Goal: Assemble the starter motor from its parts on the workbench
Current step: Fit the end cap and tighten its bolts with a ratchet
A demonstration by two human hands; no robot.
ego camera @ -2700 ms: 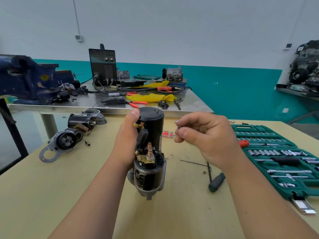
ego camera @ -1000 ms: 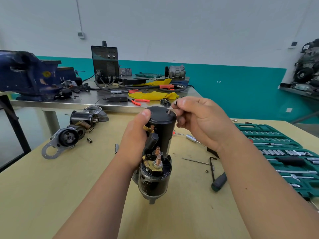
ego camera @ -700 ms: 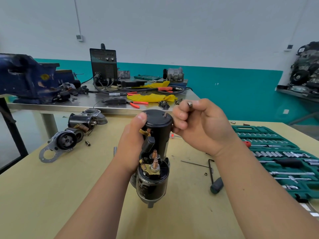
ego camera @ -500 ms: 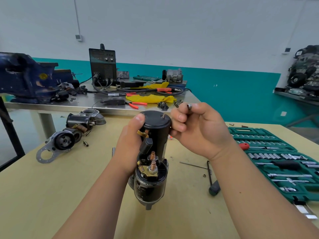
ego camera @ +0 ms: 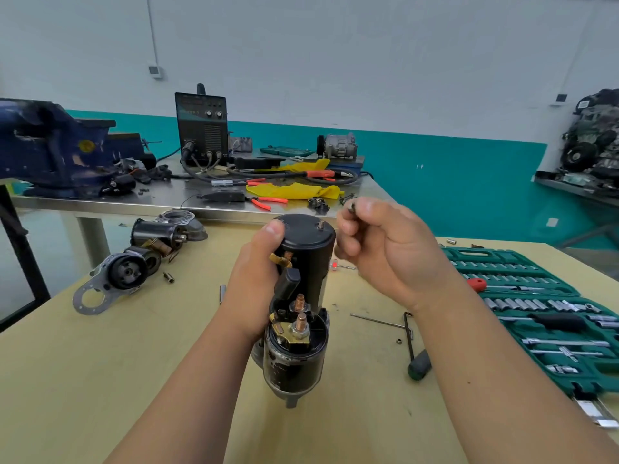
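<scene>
Now our left hand [ego camera: 258, 279] wraps tight round the starter motor [ego camera: 301, 346] and holds it upright at the yellow workbench [ego camera: 134, 380]. Our right hand [ego camera: 385, 256] pinches a tiny nut [ego camera: 351, 206] just beside the motor's top, near a little stud [ego camera: 321, 225]. We think most of the motor is together, but this nut is not on yet. More parts [ego camera: 134, 262] lie to the left, the socket set [ego camera: 536, 313] to the right.

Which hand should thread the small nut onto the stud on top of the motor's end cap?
Right. The right hand pinches the nut close above the stud, while the left hand is busy gripping the starter motor upright.
</scene>
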